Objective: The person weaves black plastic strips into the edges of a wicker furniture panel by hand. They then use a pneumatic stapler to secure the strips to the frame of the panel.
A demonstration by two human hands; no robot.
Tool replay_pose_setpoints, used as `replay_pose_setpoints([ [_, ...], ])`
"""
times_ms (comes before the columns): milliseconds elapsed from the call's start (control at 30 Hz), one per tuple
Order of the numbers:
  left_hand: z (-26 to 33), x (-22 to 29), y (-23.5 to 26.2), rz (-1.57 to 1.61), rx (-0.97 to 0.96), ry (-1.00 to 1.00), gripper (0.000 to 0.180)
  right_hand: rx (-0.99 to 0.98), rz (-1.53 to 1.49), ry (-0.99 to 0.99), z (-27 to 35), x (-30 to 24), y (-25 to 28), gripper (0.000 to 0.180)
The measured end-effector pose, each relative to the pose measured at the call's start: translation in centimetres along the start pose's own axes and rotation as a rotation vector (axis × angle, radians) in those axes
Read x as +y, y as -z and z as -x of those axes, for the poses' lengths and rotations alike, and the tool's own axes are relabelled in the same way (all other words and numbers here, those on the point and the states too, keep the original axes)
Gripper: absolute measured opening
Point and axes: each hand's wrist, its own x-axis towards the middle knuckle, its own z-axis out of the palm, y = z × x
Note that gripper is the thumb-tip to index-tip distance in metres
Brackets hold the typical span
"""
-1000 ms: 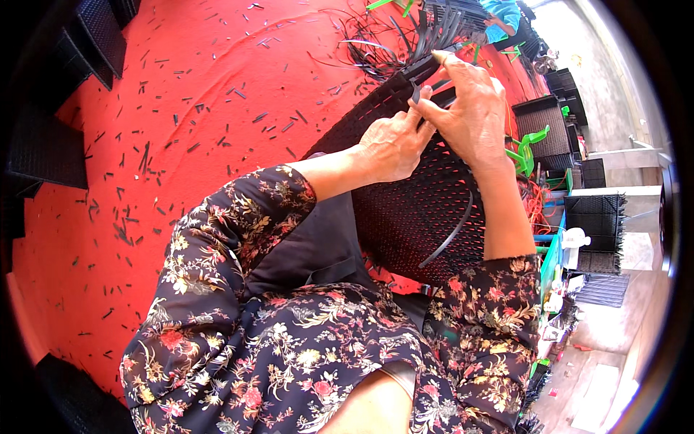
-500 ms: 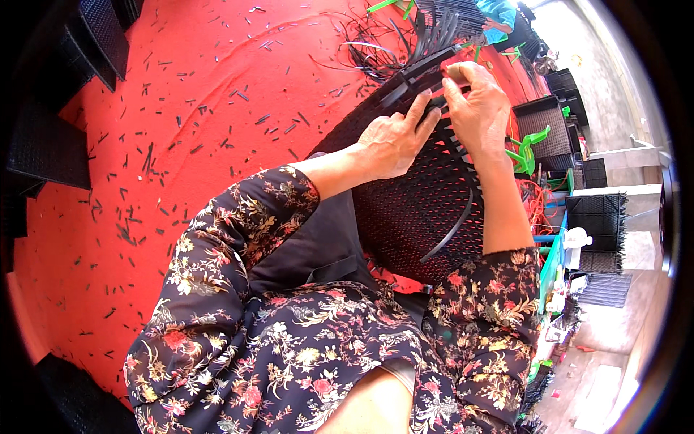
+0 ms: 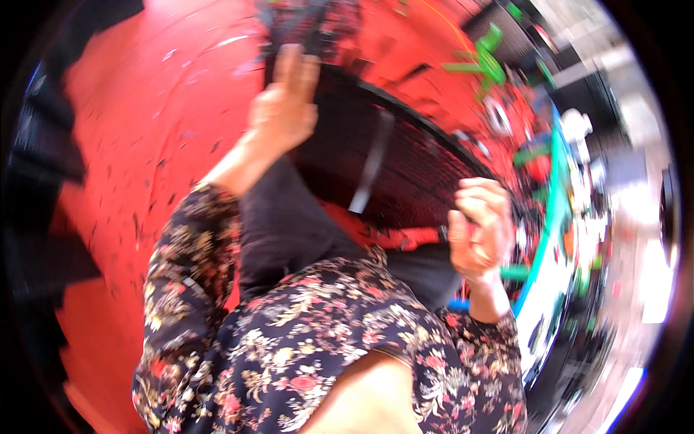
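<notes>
A large black woven piece [image 3: 340, 145], like a basket, leans between my legs with its curved rim running from far left to near right. A grey strip [image 3: 373, 159] lies against its inner side. My left hand [image 3: 285, 105] is at the woven piece's far left corner, fingers stretched out and blurred; whether it presses on the edge is unclear. My right hand [image 3: 482, 226] is raised just off the rim's near right end, its fingers curled in; anything inside them is hidden by blur.
Red sheeting [image 3: 166, 108] covers the floor, strewn with black scraps. Black woven stacks [image 3: 43, 137] line the left side. A green stool [image 3: 484, 61] stands beyond the rim. A green-edged table [image 3: 549, 210] holding clutter is close on my right.
My hands have parted from the far rim: the left went left, the right came back toward me and lower. The view has swung and the woven piece sits differently.
</notes>
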Motion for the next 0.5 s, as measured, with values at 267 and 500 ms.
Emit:
replay_pose_setpoints([
  [267, 4.4, -4.2, -0.9, 0.171, 0.153, -0.063, 0.077, 0.158, 0.109, -0.765, 16.5, 1.6, 1.5, 0.016],
  [500, 6.0, 1.1, 3.3, -0.104, -0.599, 0.004, 0.053, 0.68, -0.2, -1.185, 23.3, 10.4, 3.4, 0.047],
])
